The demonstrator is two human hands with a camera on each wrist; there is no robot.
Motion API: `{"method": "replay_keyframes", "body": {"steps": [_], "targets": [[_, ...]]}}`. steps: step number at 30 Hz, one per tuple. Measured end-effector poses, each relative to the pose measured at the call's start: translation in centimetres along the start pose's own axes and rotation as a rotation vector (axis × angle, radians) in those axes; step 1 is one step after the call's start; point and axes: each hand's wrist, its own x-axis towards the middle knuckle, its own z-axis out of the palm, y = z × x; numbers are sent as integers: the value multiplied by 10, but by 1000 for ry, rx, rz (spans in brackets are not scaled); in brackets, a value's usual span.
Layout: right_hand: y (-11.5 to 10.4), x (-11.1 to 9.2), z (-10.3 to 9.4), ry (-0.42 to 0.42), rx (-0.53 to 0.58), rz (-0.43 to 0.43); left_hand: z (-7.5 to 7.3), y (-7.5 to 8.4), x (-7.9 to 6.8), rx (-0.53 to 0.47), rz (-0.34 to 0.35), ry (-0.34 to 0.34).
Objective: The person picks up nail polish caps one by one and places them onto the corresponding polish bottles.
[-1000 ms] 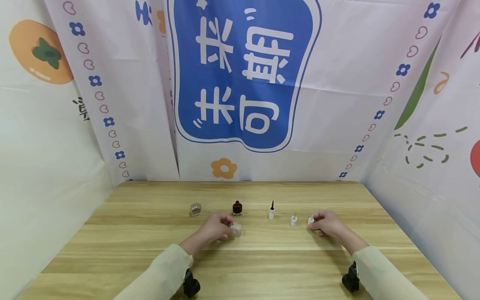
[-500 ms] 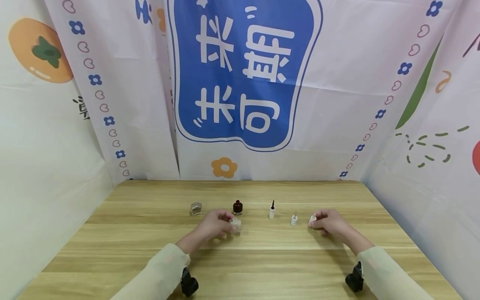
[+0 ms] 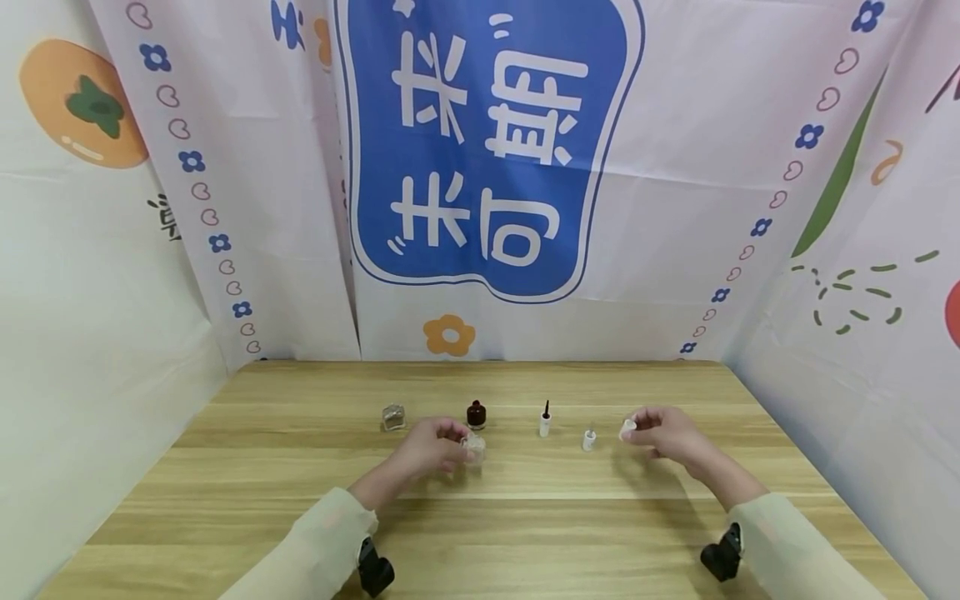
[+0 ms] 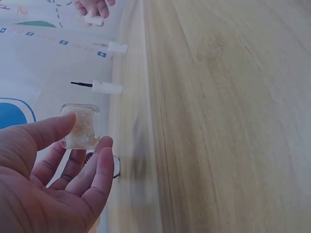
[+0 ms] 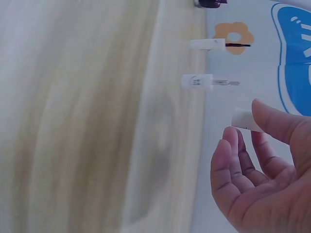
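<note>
Between thumb and fingers, my left hand (image 3: pixel 433 446) pinches a small clear nail polish bottle (image 4: pixel 83 127) with pale, glittery contents. My right hand (image 3: pixel 667 433) pinches a white nail polish cap (image 5: pixel 244 119), raised above the table; any brush on it is hidden by the hand. To its left, two white caps stand brush-up: one with a pale brush (image 3: pixel 589 441) and another with a dark brush (image 3: pixel 545 421). Behind the left hand stands an uncapped dark red polish bottle (image 3: pixel 476 415). Farther left is a clear bottle with greyish glitter (image 3: pixel 393 417).
All of this is on a wood-grain table (image 3: pixel 480 542). A white printed cloth (image 3: pixel 675 208) hangs behind the table's back edge and along both sides. A small black camera sits on each wrist.
My right hand has lifted the white cap off the table, moving slightly up and to the right, and the cap now tilts. The left hand has raised its bottle slightly.
</note>
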Motion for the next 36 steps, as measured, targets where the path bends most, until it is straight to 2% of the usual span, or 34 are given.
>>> {"method": "replay_keyframes", "body": {"steps": [9, 18, 36], "targets": [[-16, -8, -4, -59, 30, -58, -1, 5, -5, -55, 5, -48], [-31, -12, 3, -109, 69, -107, 0, 10, -8, -90, 21, -72], [-55, -16, 42, -249, 170, -206, 4, 13, -15, -80, 60, -84]]}}
